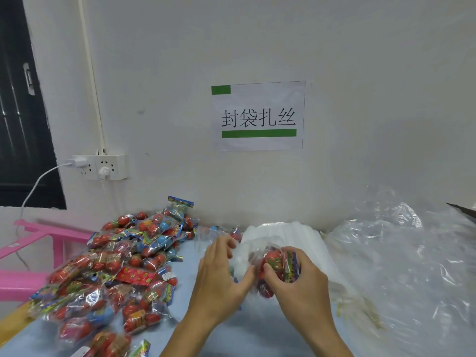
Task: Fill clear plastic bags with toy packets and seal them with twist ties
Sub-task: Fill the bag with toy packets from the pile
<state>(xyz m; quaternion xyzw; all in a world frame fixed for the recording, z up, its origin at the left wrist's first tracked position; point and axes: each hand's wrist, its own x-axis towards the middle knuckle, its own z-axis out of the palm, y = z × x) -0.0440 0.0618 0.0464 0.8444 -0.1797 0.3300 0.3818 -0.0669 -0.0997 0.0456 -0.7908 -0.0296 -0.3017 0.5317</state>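
A white wall [257, 47] stands behind a pale blue table [231, 336], and both hands work near the middle of it. The right hand [296, 282] has its fingers and thumb curled tight around a toy packet [279, 266], which is red with a shiny bright wrapper. The left hand [221, 274] is just beside it, pinching the thin film of a clear plastic bag [244, 256] between thumb and fingers, so the bag mouth sits right by the packet. I think the packet is going into the bag now. The packet looks light and crinkly, with hard round bits inside, so a grip around its fat middle should hold it well. The bag looks very thin, soft and slippery, so it is best held at the top edge with a pinch. Behind the hands lies a white stack of bags [291, 235]. To the right is a big heap of crumpled clear plastic [399, 253]. To the left is a large pile of toy packets [116, 266], and farther left a pink stool [38, 243]. I cannot see any twist ties. On the far wall is a paper sign [258, 115] with green bars that reads "封袋扎丝". The tiny writing on the packets is too blurry to read. A white socket [103, 167] sits on the wall at the left.
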